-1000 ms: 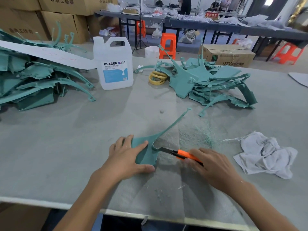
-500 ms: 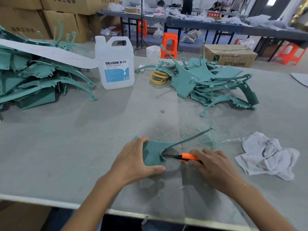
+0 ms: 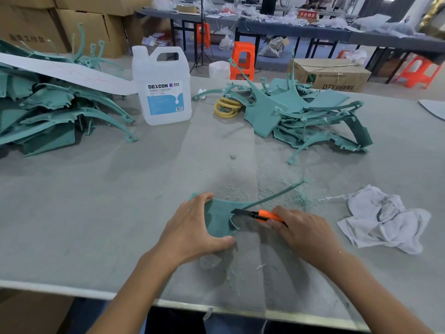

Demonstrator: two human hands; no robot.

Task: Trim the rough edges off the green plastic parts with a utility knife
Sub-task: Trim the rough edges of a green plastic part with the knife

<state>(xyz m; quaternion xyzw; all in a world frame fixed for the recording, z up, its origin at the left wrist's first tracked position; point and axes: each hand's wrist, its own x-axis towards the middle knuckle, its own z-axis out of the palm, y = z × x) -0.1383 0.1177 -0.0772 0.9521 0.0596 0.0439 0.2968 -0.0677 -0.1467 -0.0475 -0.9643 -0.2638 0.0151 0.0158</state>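
Observation:
A green plastic part (image 3: 219,219) with a long thin arm reaching up and right stands tilted on the grey table (image 3: 96,201) near its front edge. My left hand (image 3: 192,229) grips the part's wide body, fingers over the top edge and thumb under the bottom. My right hand (image 3: 303,231) holds an orange utility knife (image 3: 261,215), its dark blade touching the part's inner edge where the arm joins the body. Green shavings (image 3: 301,198) lie scattered just beyond the knife.
A pile of green parts (image 3: 301,114) lies at the back right, another pile (image 3: 43,114) at the left under a white strip. A white DEXCON jug (image 3: 161,88) and yellow rings (image 3: 226,107) stand between them. A white rag (image 3: 385,220) lies right of my right hand.
The part has been turned so its long arm swung from pointing up to pointing right. My left hand's grip shifted from pressing flat to holding the body between fingers and thumb. The knife stays at the inner edge.

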